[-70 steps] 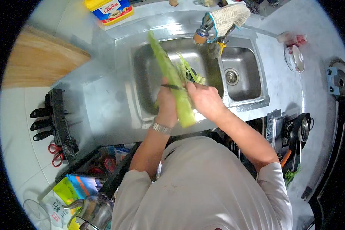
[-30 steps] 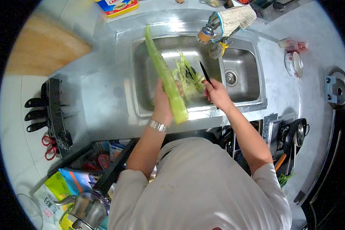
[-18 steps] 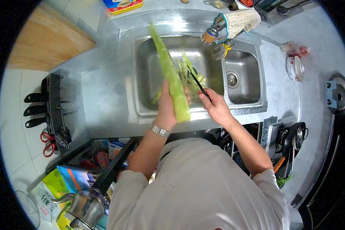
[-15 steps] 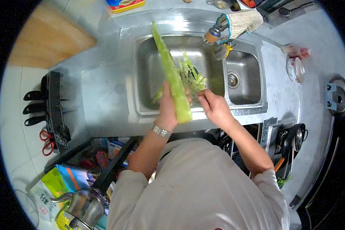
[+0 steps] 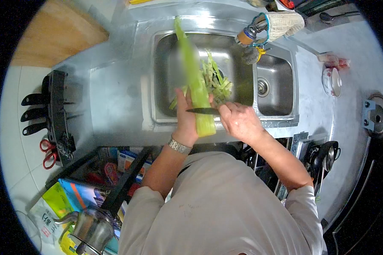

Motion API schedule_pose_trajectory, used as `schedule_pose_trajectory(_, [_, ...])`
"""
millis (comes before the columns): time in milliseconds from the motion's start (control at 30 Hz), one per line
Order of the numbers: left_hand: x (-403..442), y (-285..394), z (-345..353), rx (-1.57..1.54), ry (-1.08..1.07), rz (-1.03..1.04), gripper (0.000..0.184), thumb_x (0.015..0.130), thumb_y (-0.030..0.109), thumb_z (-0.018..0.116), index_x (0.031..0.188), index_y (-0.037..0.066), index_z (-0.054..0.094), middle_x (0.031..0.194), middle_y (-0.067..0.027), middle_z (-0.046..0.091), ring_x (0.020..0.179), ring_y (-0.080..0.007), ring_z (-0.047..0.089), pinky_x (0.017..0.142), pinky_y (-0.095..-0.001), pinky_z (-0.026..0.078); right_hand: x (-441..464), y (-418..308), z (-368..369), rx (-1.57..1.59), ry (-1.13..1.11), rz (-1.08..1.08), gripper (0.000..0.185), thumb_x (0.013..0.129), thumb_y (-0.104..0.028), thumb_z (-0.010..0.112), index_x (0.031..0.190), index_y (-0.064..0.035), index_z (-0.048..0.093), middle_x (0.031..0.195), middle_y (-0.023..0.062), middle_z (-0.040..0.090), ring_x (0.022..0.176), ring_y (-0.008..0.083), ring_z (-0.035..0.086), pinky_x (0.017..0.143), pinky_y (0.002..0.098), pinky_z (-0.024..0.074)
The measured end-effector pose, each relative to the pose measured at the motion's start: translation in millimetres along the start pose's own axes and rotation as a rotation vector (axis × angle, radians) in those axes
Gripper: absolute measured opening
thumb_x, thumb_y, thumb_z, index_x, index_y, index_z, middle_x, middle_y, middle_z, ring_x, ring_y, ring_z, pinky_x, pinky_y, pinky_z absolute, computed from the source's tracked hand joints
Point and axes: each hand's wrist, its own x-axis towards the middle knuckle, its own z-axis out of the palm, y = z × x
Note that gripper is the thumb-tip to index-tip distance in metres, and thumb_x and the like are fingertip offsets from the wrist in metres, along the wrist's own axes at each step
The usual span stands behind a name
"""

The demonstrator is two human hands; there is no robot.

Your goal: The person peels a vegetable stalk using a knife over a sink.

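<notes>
My left hand (image 5: 185,123) clasps the green stalk (image 5: 197,91), slanting over the large basin (image 5: 241,83), and here's my right hand (image 5: 244,122) gripping the dark knife (image 5: 203,111) across the stalk's thick end, peelings (image 5: 222,90) lying below!

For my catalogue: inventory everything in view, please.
Stalk: 1, green, over sink
Knife: 1, black, across stalk
Peelings: several, green, in sink
Sink: 1, grey, centre
Faucet: 1, silver, above sink
Cloth: 1, cream, over faucet
Racked knives: 3, black, left
Scissors: 1, red, far left
Wooden panel: 1, brown, upper left
Packets: several, multicoloured, lower left
Kettle: 1, silver, lower left
Lidded bowl: 1, white, right
Left hand: 1, holding stalk
Right hand: 1, holding knife
</notes>
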Motion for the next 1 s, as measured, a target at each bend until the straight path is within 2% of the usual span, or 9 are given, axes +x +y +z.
schedule_pose_trajectory(67, [-0.6,0.5,0.6,0.019,0.016,-0.005,0.069,0.096,0.070,0.023,0.117,0.013,0.056,0.089,-0.0102,0.063,0.079,-0.0217,0.060,0.074,-0.0360,0.050,2.1,-0.7,0.7,0.024,-0.003,0.015,0.011,0.078,-0.003,0.061,0.083,-0.0029,0.051,0.072,0.0131,0.058,0.069,0.0319,0.065,0.060,0.0420,0.0533])
schedule_pose_trajectory(267, [2.3,0.6,0.7,-0.026,0.048,0.024,0.072,0.094,0.073,0.024,0.118,0.013,0.056,0.089,-0.0097,0.063,0.081,-0.0214,0.060,0.074,-0.0350,0.050,6.5,-1.3,2.4,-0.050,0.001,0.002,0.012,0.077,-0.004,0.060,0.085,-0.0040,0.051,0.072,0.0114,0.057,0.068,0.0292,0.065,0.059,0.0399,0.0536])
schedule_pose_trajectory(367, [2.8,1.8,1.5,-0.004,-0.030,0.019,0.074,0.094,0.074,0.023,0.118,0.013,0.056,0.090,-0.0096,0.063,0.082,-0.0207,0.060,0.073,-0.0343,0.051,8.5,-2.9,3.2,-0.100,0.023,0.007,0.012,0.077,-0.005,0.060,0.086,-0.0044,0.051,0.072,0.0108,0.057,0.069,0.0279,0.066,0.059,0.0384,0.0539])
schedule_pose_trajectory(433, [5.0,1.5,5.3,0.001,0.068,0.010,0.083,0.086,0.083,0.024,0.115,0.013,0.058,0.089,-0.0098,0.061,0.076,-0.0239,0.059,0.059,-0.0356,0.048,9.3,-4.0,4.4,-0.107,0.031,0.036,0.013,0.078,-0.007,0.061,0.086,-0.0047,0.051,0.073,0.0106,0.058,0.069,0.0273,0.066,0.058,0.0378,0.0539])
schedule_pose_trajectory(567, [4.4,2.2,7.5,-0.002,0.084,-0.010,0.083,0.087,0.082,0.024,0.113,0.011,0.059,0.090,-0.0112,0.063,0.072,-0.0242,0.060,0.059,-0.0362,0.049,13.4,-2.5,5.3,-0.120,0.043,0.056,0.014,0.080,-0.009,0.061,0.087,-0.0046,0.051,0.074,0.0107,0.059,0.069,0.0277,0.066,0.057,0.0378,0.0537])
schedule_pose_trajectory(633, [2.8,3.0,15.2,0.015,0.230,-0.041,0.086,0.088,0.082,0.023,0.107,0.008,0.062,0.087,-0.0120,0.064,0.069,-0.0240,0.060,0.059,-0.0365,0.050,15.3,0.2,7.2,-0.127,0.068,0.042,0.015,0.086,-0.019,0.061,0.092,-0.0064,0.054,0.075,0.0096,0.061,0.062,0.0256,0.066,0.052,0.0363,0.0533])
schedule_pose_trajectory(767, [5.6,1.2,7.3,0.021,0.175,-0.053,0.088,0.088,0.082,0.023,0.100,0.005,0.063,0.083,-0.0124,0.065,0.068,-0.0240,0.061,0.057,-0.0368,0.050,20.0,3.6,9.3,-0.103,0.066,0.058,0.015,0.086,-0.018,0.061,0.088,-0.0060,0.052,0.074,0.0105,0.062,0.062,0.0264,0.066,0.052,0.0372,0.0534])
schedule_pose_trajectory(833, [5.7,1.8,4.9,-0.027,0.065,-0.067,0.087,0.088,0.081,0.024,0.097,0.005,0.063,0.079,-0.0123,0.065,0.067,-0.0243,0.061,0.055,-0.0361,0.049,22.1,5.1,10.3,-0.112,0.074,0.067,0.016,0.085,-0.017,0.062,0.085,-0.0061,0.051,0.072,0.0108,0.062,0.061,0.0269,0.067,0.052,0.0381,0.0534])
schedule_pose_trajectory(1000, [4.3,2.3,5.7,-0.030,0.072,-0.067,0.083,0.090,0.080,0.023,0.095,0.006,0.062,0.080,-0.0107,0.064,0.066,-0.0241,0.060,0.054,-0.0348,0.048,27.1,10.9,17.3,-0.085,0.085,0.081,0.015,0.083,-0.015,0.061,0.085,-0.0061,0.050,0.073,0.0111,0.062,0.063,0.0275,0.067,0.053,0.0378,0.0540])
